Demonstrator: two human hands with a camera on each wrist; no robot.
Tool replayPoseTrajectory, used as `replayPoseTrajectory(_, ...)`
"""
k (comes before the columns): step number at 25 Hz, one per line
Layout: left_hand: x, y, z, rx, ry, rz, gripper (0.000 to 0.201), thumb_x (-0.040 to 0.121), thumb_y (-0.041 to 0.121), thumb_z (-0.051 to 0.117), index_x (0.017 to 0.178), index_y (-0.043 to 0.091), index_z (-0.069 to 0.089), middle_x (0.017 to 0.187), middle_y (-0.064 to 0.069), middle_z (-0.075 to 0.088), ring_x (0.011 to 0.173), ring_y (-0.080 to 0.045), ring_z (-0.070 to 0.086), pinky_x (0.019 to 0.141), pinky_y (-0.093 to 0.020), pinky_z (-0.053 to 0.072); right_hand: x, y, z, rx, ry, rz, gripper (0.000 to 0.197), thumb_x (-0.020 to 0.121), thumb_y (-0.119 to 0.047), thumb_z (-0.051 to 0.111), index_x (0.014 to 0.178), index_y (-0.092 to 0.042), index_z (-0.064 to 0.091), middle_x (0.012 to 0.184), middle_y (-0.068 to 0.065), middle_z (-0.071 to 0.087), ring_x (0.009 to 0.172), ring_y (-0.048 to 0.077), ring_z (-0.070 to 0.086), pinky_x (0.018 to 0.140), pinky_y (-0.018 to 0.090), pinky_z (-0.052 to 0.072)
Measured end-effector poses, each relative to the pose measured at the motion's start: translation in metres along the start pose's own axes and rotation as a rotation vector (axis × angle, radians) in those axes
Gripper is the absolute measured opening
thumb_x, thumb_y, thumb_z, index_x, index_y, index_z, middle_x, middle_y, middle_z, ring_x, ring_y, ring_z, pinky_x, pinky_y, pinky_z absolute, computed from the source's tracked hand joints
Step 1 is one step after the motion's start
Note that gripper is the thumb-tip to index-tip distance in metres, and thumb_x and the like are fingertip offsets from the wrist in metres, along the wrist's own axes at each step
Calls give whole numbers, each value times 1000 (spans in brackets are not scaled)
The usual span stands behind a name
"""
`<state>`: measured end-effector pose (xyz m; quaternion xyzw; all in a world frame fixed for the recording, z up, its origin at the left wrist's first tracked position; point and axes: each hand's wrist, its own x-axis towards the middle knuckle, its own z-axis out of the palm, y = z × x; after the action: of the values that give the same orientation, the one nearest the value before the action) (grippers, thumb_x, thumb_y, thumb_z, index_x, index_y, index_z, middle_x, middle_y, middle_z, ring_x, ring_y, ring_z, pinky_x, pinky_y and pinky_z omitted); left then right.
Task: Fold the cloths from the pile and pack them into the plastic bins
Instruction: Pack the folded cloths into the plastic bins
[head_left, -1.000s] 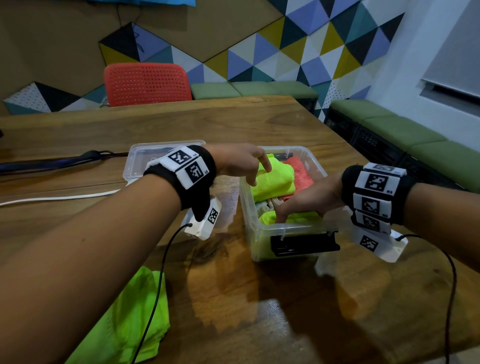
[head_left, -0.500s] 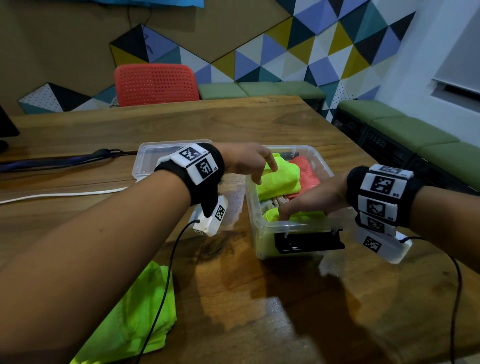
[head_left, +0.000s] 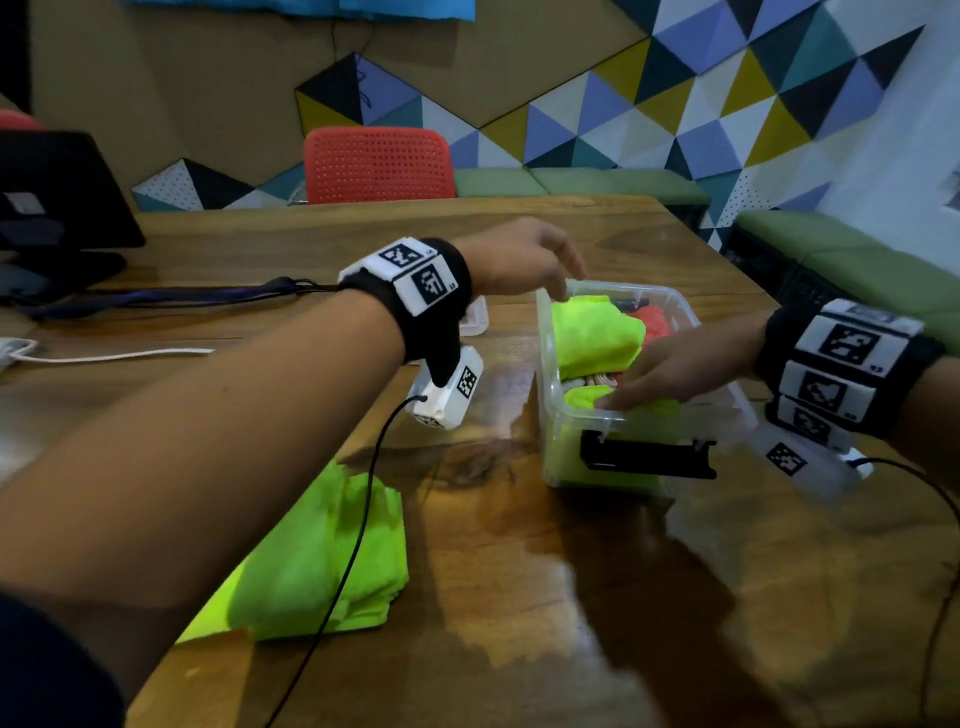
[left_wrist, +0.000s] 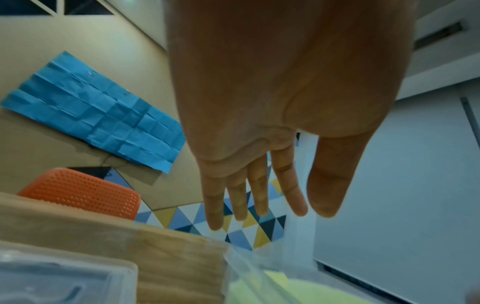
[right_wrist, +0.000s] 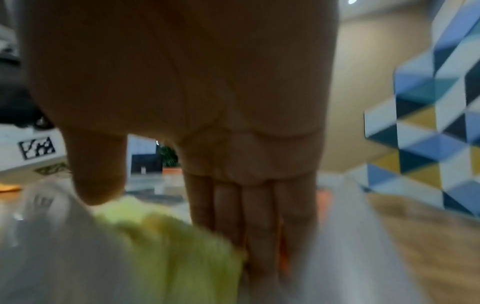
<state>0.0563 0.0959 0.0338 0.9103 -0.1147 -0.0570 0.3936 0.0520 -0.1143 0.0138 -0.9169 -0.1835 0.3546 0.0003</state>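
Observation:
A clear plastic bin (head_left: 550, 441) with a black latch stands on the wooden table, packed with folded neon-yellow cloths (head_left: 592, 338) and a red-orange cloth (head_left: 655, 323). My right hand (head_left: 670, 371) lies inside the bin with straight fingers (right_wrist: 259, 236) pressing on the near yellow cloth (right_wrist: 161, 246). My left hand (head_left: 524, 260) hovers above the bin's far left corner, its fingers (left_wrist: 259, 195) straight and holding nothing. A loose neon-yellow cloth (head_left: 322, 566) lies on the table under my left forearm.
A clear lid (head_left: 475, 319) lies left of the bin, partly behind my left wrist. A white cable (head_left: 114, 357) and a dark cable (head_left: 171, 296) cross the table's left side, near a black screen (head_left: 57, 192). A red chair (head_left: 379, 166) stands behind the table.
My left hand has lifted off the far yellow cloth and uncurled above the bin's corner. The right hand stays pressed on the near cloth. The view has swung left.

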Motion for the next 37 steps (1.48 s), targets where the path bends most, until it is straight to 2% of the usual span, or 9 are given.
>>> replayPoseTrajectory(6,-64,-31,-51,96,-25,-248,28,94,-1,54,113,11,69,115,-9,70,102,-20,64,95,-42,53,-50,-69,-22,-206,558,-253,42,96,-58,47,103,-24,71,94,-3,70,85,14,62,72,29,46)
replayPoseTrajectory(12,-144,-95,-78,334,-209,-599,31,91,-4,56,109,18,65,114,-8,69,93,-21,64,84,-38,53,-17,-181,51,2,450,-654,27,93,-49,60,99,-27,74,85,-11,67,79,5,60,72,29,48)
replayPoseTrajectory(15,-189,-129,-84,480,-280,-790,43,84,9,76,124,14,61,106,-7,64,87,-15,60,52,-19,53,6,-217,103,-67,492,-879,27,87,-52,67,107,-34,72,99,-8,59,94,11,56,86,34,47)
replayPoseTrajectory(19,-229,-163,-75,452,-347,-955,77,73,26,89,139,11,53,139,-11,55,81,-16,60,37,-16,45,23,-223,128,-272,493,-853,33,86,-54,66,114,-37,67,101,-8,50,105,19,49,88,43,47)
replayPoseTrajectory(22,-243,-176,-66,362,-360,-998,65,72,30,89,125,2,61,92,-6,45,62,-17,53,43,-17,45,30,-213,135,-204,477,-853,31,88,-51,65,117,-39,65,109,-5,54,106,18,47,93,43,45)
replayPoseTrajectory(23,-247,-180,-65,329,-336,-1006,59,68,33,91,112,3,66,123,-22,58,56,-18,50,46,-18,42,31,-211,138,-184,478,-863,31,89,-50,64,117,-39,64,111,-5,54,107,18,46,94,42,44)
replayPoseTrajectory(25,-254,-175,-67,277,-285,-1024,46,63,35,93,88,11,62,76,-8,59,57,-19,48,50,-21,41,33,-208,143,-155,481,-862,30,89,-49,64,118,-39,64,114,-5,55,109,18,46,95,41,43)
replayPoseTrajectory(29,-255,-143,-82,64,-199,-940,56,77,9,81,125,-4,57,110,-12,64,97,-28,62,81,-33,55,35,-202,146,-24,516,-858,30,89,-48,66,117,-36,66,115,-4,56,109,18,46,97,38,41)
replayPoseTrajectory(37,-212,-95,-77,12,-77,-790,31,83,22,78,108,5,69,99,-14,64,66,-23,64,60,-28,54,28,-198,150,90,552,-835,36,91,-46,65,123,-29,63,118,-9,66,108,13,55,98,35,44)
